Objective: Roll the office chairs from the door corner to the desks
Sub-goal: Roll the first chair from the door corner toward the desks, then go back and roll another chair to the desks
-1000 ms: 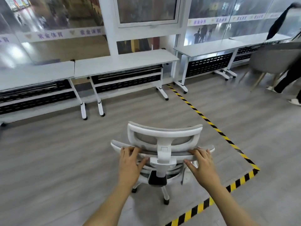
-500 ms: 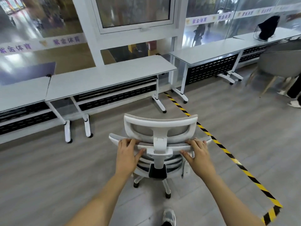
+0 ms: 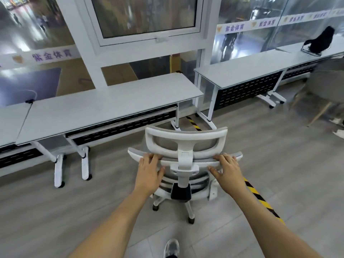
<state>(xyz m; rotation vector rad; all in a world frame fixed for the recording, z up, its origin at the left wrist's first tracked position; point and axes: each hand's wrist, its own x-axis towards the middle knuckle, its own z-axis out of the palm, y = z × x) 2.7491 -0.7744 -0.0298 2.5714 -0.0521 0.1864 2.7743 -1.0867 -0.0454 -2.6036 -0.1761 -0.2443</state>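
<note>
A white office chair (image 3: pixel 186 138) with a grey mesh back and headrest stands on castors in front of me, seen from behind. My left hand (image 3: pixel 149 172) grips the top of its backrest left of the centre post. My right hand (image 3: pixel 228 169) grips the same edge on the right. A long white desk (image 3: pixel 104 108) stands just beyond the chair against the glass wall, its right end in line with the chair. A second white desk (image 3: pixel 251 69) runs off to the right.
Black-and-yellow floor tape (image 3: pixel 260 200) runs diagonally under the chair's right side. A grey chair with wooden legs (image 3: pixel 327 86) and a person's shoe (image 3: pixel 338 133) are at far right. A black object (image 3: pixel 320 40) lies on the right desk. My shoe (image 3: pixel 172 247) shows below.
The chair and I have rolled forward towards the desks, which now appear much nearer. The tape line has shifted under the chair's right side. Both hands have kept their grip.
</note>
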